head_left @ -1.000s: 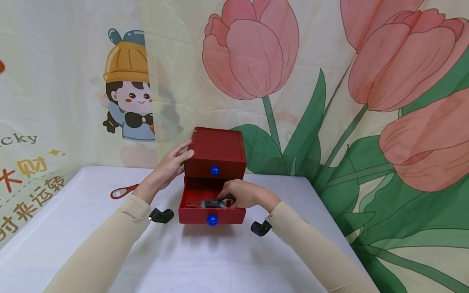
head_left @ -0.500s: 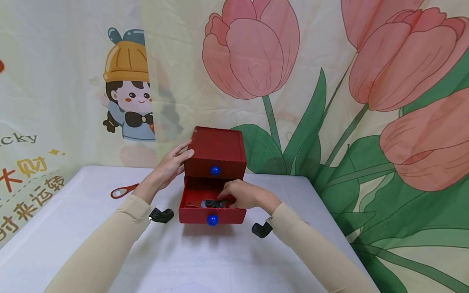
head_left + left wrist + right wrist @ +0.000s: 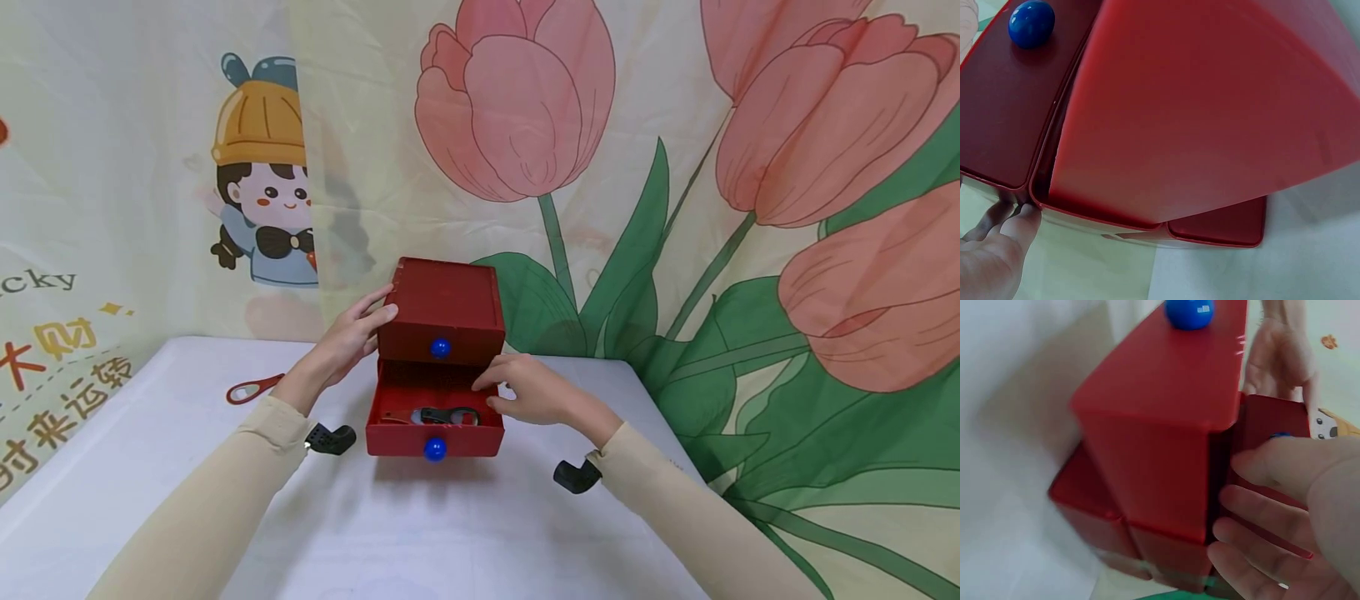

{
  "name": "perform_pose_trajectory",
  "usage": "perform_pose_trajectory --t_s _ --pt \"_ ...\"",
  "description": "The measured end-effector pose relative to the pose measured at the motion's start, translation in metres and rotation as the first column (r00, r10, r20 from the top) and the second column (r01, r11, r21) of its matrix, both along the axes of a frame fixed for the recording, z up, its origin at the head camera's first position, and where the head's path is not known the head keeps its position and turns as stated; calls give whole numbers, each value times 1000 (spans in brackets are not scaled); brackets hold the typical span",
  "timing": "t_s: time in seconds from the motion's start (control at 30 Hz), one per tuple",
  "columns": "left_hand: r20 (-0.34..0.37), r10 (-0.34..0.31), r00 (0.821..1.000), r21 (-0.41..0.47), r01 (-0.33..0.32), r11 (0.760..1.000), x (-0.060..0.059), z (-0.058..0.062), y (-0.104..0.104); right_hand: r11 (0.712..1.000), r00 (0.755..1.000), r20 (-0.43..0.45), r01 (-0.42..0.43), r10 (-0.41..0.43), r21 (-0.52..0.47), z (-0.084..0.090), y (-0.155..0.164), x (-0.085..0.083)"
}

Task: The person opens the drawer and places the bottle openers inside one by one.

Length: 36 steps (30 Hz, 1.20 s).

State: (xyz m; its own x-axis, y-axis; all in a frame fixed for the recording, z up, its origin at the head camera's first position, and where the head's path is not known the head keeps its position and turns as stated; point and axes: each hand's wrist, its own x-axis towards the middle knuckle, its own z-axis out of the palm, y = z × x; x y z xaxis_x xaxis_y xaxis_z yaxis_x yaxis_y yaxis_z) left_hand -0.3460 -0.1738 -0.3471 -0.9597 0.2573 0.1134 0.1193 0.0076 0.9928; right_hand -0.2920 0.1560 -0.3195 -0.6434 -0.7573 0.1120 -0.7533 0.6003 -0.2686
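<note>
Bottle opener [image 3: 438,414] lies in the open lower drawer [image 3: 433,440] just beside the relaxed, empty right hand [image 3: 534,393]; left hand [image 3: 347,340] flat against the box [image 3: 442,310]; drawer not yet closed.

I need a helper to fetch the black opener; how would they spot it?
Find the red two-drawer box mid-table; its lower drawer is pulled out. The black opener lies inside, by the right hand. The red opener lies out on the table, left.

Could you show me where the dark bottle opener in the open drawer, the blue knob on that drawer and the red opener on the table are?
dark metal bottle opener [image 3: 442,415], head view, its middle.
round blue drawer knob [image 3: 433,450], head view, its front.
red loop-ended opener [image 3: 251,390], head view, its loop end.
</note>
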Motion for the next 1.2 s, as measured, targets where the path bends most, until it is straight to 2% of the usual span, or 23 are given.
perform_pose_trajectory --t_s 0.23,0.33,0.53,0.77,0.87,1.0,1.1,1.2 --pt "-2 -10 1000 14 10 1000 0 0 0 992 993 -40 108 -110 -59 -8 24 10" --pt "-2 -9 1000 12 9 1000 0 1 0 983 988 -24 152 -155 -101 -13 31 15" --pt "6 2 1000 5 -2 1000 1 0 0 950 967 51 255 -250 -182 -25 42 22" --pt "6 1 1000 18 -1 1000 0 1 -1 890 927 179 368 -329 -270 -46 52 26" --pt "8 1 1000 19 -2 1000 -1 1 -1 852 886 274 444 -373 -277 -56 53 28" --pt "9 5 1000 7 -5 1000 -1 1 0 778 788 464 564 -405 -278 -70 51 33" --pt "7 7 1000 6 -7 1000 -1 1 0 730 711 599 620 -367 -288 -78 48 39" --pt "10 9 1000 12 -9 1000 -2 1 0 708 643 709 642 -290 -293 -84 44 45"
